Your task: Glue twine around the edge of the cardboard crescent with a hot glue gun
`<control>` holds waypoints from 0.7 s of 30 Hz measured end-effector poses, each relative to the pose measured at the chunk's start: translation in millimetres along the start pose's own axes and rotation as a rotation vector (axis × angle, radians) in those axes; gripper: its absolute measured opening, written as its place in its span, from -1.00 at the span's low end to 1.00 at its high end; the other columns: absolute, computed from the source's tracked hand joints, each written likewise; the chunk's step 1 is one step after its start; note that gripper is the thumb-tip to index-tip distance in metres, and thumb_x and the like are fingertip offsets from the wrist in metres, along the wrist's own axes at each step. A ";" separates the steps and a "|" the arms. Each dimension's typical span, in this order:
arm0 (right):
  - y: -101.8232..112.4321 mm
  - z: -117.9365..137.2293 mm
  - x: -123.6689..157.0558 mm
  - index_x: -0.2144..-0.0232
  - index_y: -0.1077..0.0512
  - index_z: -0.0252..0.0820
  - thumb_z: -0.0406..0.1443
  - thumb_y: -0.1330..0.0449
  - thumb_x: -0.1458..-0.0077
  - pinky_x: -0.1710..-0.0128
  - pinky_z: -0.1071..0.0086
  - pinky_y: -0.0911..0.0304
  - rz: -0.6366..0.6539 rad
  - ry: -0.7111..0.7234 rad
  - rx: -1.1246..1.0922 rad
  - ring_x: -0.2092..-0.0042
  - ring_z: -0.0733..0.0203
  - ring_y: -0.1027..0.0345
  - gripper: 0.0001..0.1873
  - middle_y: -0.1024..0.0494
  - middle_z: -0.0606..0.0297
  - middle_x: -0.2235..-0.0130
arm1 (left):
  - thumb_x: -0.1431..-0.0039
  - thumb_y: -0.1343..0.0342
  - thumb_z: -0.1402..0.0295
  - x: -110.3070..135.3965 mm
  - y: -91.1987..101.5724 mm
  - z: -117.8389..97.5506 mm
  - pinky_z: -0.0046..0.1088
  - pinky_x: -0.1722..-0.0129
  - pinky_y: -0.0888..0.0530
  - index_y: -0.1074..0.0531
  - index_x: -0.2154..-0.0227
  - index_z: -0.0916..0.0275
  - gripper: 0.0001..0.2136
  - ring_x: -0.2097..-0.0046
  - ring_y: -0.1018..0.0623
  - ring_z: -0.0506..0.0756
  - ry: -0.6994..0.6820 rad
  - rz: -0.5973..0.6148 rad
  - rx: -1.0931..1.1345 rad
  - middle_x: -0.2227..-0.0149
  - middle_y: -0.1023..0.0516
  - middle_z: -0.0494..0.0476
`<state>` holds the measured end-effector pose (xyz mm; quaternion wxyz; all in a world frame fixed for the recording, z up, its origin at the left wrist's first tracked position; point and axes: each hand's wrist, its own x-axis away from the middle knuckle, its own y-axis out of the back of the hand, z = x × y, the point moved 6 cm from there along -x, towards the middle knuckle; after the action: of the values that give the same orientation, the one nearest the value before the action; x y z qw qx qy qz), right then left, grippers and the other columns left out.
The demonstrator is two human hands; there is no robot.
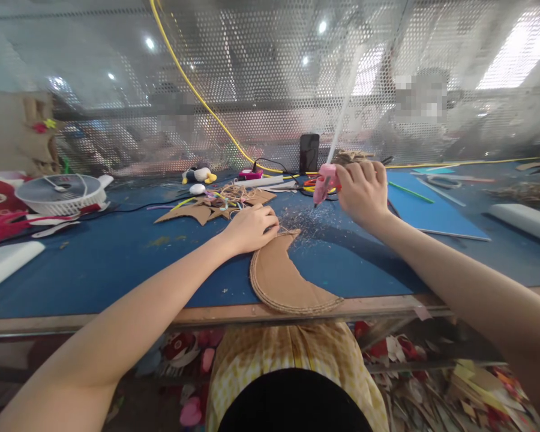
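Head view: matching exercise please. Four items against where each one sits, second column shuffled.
Items:
1. glue gun
2. cardboard crescent
3. white fan
4. black phone

Places:
A. stands upright at the back of the table
B. at the near edge, its tip under the left hand
C. held in the right hand
D. lies at the far left

Pairs: 1-C, 2-B, 3-D, 4-A
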<state>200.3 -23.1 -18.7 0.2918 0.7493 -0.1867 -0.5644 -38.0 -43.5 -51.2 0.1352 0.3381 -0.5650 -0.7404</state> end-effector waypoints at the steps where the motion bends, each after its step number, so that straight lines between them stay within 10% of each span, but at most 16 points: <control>1: -0.8 -0.1 0.3 -0.13 -0.32 -0.21 -0.26 0.11 -0.31 -0.13 -0.13 -0.12 0.004 -0.028 -0.022 -0.09 -0.21 -0.22 -0.57 -0.44 -0.05 0.03 | -0.39 0.08 0.31 0.1 -0.1 0.3 -0.22 0.06 -0.44 -0.58 0.27 0.25 -0.69 0.09 -0.50 0.18 -0.001 -0.001 -0.002 0.11 -0.58 0.19; 21: 1.7 54.9 15.1 0.15 -0.29 -0.22 -0.29 -0.02 -0.25 0.14 0.09 -0.23 -0.069 0.259 -0.236 0.13 -0.07 -0.27 -0.85 -0.46 -0.01 0.15 | -0.41 0.10 0.35 -1.7 -3.0 -0.8 -0.25 0.05 -0.40 -0.54 0.22 0.22 -0.72 0.08 -0.47 0.16 0.049 0.091 0.000 0.10 -0.54 0.16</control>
<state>152.4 -46.0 -39.2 0.3796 0.7824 -0.0541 -0.4908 -35.8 -42.1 -53.5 0.1825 0.3301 -0.5763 -0.7250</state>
